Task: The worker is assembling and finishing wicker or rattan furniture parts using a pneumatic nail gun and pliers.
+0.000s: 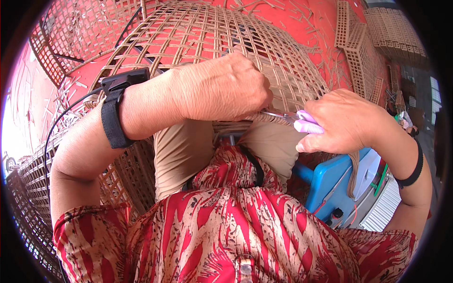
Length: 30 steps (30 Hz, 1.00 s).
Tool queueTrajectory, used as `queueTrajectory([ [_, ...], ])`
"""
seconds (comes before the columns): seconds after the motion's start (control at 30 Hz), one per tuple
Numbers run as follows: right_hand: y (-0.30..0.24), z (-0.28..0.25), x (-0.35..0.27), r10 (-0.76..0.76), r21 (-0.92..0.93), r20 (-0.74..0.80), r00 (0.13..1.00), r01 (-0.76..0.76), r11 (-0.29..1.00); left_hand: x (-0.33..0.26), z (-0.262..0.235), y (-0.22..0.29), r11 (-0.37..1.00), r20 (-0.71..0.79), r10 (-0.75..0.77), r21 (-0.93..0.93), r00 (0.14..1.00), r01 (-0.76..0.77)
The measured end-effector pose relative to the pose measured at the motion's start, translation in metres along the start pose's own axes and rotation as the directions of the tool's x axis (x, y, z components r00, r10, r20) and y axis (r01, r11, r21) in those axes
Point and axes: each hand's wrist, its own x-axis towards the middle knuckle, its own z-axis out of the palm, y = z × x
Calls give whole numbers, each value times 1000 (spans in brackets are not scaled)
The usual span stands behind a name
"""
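A large openwork piece woven from tan wicker strands (214, 23) lies across my knees, its near rim just under my hands. Over that rim, my left hand (226, 87) is closed in a fist, knuckles up; its fingertips and whatever they hold are hidden beneath. My right hand (347, 120) grips a pair of snips (309, 123) by their ribbed purple handles. The metal blades point left and reach the rim beside my left fist. How far the blades are apart is too small to tell.
Cut strand scraps litter the red floor (292, 19). More woven pieces stand at the far left (89, 28), near left (35, 184) and far right (361, 56). A blue plastic seat or board (325, 177) is by my right knee, with a bundle of strands (353, 177) hanging over it.
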Motion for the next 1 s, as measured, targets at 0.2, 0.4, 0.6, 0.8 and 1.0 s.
queueTrajectory([
  [0.2,5,14,-3,4,34,-45,999,-2,999,11,-4,-15,947,208,-56,-298,976,118],
  [0.4,7,25,-2,-7,37,-118,993,11,999,33,-7,-35,897,398,36,-417,917,146],
  [0.6,4,34,-6,-5,11,-187,982,7,1000,31,-7,-32,886,481,-33,-392,876,248],
  [0.8,9,52,-4,-35,1,-315,948,38,999,50,-18,-25,789,672,-110,-389,732,476],
  [1.0,7,69,-5,-67,-41,-453,889,54,998,40,0,-44,812,558,70,-514,827,278],
])
